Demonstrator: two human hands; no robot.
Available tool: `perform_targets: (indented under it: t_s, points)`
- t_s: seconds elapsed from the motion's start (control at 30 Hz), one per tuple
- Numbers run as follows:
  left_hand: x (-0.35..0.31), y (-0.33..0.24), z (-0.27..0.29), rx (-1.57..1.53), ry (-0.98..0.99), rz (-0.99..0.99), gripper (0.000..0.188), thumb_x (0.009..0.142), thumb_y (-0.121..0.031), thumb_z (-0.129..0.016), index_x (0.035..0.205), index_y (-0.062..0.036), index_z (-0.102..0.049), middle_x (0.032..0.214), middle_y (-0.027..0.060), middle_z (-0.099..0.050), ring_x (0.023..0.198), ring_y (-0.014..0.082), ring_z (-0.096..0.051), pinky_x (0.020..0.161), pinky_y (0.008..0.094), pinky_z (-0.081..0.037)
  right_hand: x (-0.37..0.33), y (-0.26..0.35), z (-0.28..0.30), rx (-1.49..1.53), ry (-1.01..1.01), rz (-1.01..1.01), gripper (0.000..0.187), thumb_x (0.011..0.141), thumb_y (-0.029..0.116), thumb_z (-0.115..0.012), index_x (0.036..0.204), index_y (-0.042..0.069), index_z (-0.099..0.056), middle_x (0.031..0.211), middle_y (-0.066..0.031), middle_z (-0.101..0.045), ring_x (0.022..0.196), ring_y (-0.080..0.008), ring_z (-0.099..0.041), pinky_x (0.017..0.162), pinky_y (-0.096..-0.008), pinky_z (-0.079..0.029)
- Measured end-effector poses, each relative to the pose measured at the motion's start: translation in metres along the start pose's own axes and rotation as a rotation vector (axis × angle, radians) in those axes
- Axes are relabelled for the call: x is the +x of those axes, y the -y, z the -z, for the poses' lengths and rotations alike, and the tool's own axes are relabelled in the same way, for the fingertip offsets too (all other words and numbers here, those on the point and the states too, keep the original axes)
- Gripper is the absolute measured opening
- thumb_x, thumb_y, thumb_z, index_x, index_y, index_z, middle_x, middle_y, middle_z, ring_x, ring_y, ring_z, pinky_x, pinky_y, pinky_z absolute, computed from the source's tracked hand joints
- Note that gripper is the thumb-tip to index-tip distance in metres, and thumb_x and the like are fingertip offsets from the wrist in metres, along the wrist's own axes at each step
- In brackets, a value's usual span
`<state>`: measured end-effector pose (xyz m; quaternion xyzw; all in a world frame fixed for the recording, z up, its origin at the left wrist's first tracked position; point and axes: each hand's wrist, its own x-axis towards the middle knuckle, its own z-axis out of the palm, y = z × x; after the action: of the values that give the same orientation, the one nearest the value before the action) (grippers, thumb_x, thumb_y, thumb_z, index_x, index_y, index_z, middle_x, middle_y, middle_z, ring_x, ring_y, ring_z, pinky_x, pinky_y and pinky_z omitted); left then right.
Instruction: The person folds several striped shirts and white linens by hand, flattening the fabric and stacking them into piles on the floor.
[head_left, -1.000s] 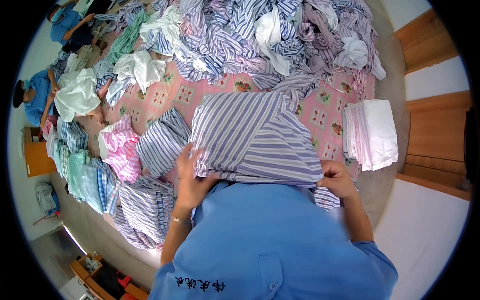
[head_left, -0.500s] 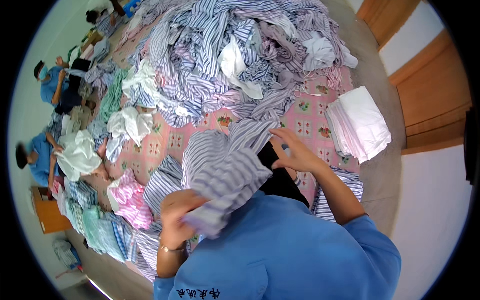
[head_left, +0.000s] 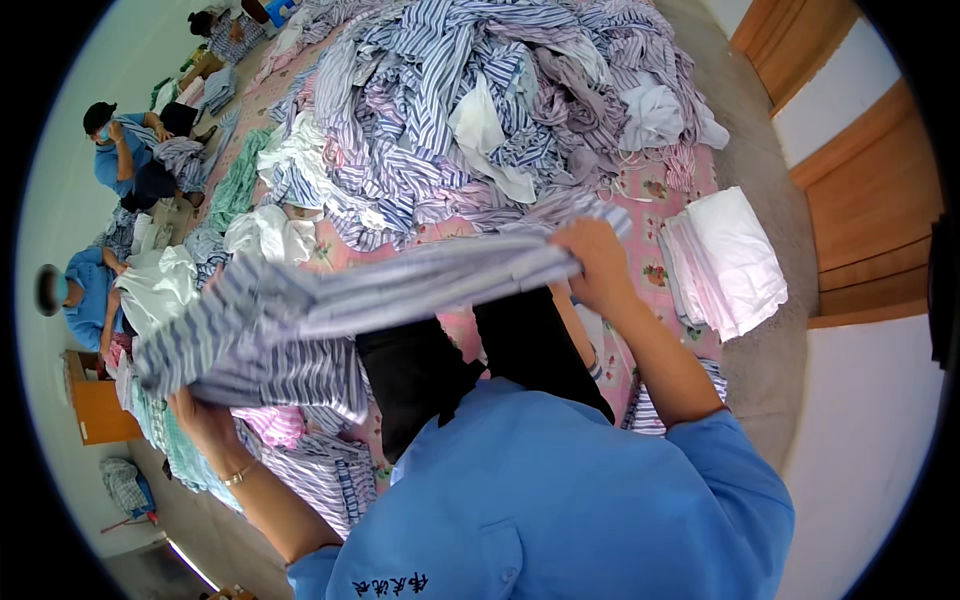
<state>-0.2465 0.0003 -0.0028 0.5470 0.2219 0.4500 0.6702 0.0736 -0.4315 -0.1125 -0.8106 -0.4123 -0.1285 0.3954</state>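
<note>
A striped grey-purple and white garment (head_left: 420, 285) stretches across in front of me above my knees, blurred by motion. My right hand (head_left: 600, 262) is closed around its right end. At the lower left edge of the cloth, my left hand (head_left: 205, 425) grips the wider striped part, its fingers partly hidden by the fabric. Whether it is a shirt or trousers I cannot tell. Beyond it lies a big heap of striped clothes (head_left: 400, 110), with a white cloth (head_left: 480, 130) on top.
A folded white stack (head_left: 738, 262) sits at right on the pink patterned floor sheet (head_left: 655, 275). Folded striped pieces (head_left: 315, 480) lie at lower left, near a pink bundle (head_left: 270, 425). Several people in blue sit along the left wall handling cloth. Wooden doors (head_left: 865, 200) line the right.
The bunched garment is now spread out long between both hands. My left hand has moved outward to the left; my right hand, open before, has closed on the cloth.
</note>
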Motion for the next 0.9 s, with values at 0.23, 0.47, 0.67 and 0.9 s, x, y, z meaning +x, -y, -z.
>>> perform_targets:
  t_s: [0.23, 0.47, 0.67, 0.9]
  points:
    - [-0.094, 0.065, 0.081, 0.198, -0.054, 0.255, 0.022, 0.086, -0.006, -0.051, 0.107, -0.0004, -0.055, 0.107, 0.0096, -0.06, 0.1, 0.0178, -0.056, 0.089, 0.0316, -0.043, -0.152, 0.004, 0.005, -0.037, 0.341, -0.19, 0.03, 0.063, 0.006, -0.067, 0.092, 0.008, -0.059, 0.092, -0.0091, -0.059, 0.092, -0.0298, -0.053, 0.083, -0.038, -0.041]
    - [-0.107, 0.068, 0.087, 0.16, -0.007, 0.468, 0.027, 0.089, -0.024, -0.058, 0.107, -0.0037, -0.054, 0.102, 0.0058, -0.061, 0.093, 0.015, -0.057, 0.085, 0.0312, -0.043, -0.18, -0.036, 0.008, 0.537, 0.223, -1.14, 0.038, 0.085, 0.034, -0.061, 0.104, 0.001, -0.059, 0.091, -0.0063, -0.062, 0.082, -0.0115, -0.055, 0.07, -0.0256, -0.045]
    - [-0.081, 0.068, 0.093, 0.113, -0.146, 0.326, 0.035, 0.089, -0.028, -0.057, 0.113, -0.0033, -0.052, 0.111, 0.0082, -0.057, 0.101, 0.0177, -0.054, 0.088, 0.0344, -0.042, -0.137, -0.068, -0.009, 0.659, 0.351, -1.173, 0.028, 0.085, 0.031, -0.061, 0.099, 0.006, -0.061, 0.082, -0.0006, -0.059, 0.071, -0.0084, -0.052, 0.064, -0.0238, -0.041]
    - [-0.068, 0.053, 0.106, 0.009, -0.296, 0.165, 0.042, 0.089, -0.032, -0.056, 0.117, -0.0012, -0.051, 0.12, 0.0113, -0.052, 0.111, 0.0231, -0.049, 0.096, 0.0394, -0.037, -0.008, -0.075, -0.011, 0.833, 0.023, -0.981, 0.026, 0.085, 0.033, -0.062, 0.089, 0.007, -0.06, 0.076, 0.0031, -0.057, 0.067, -0.0074, -0.049, 0.064, -0.0222, -0.039]
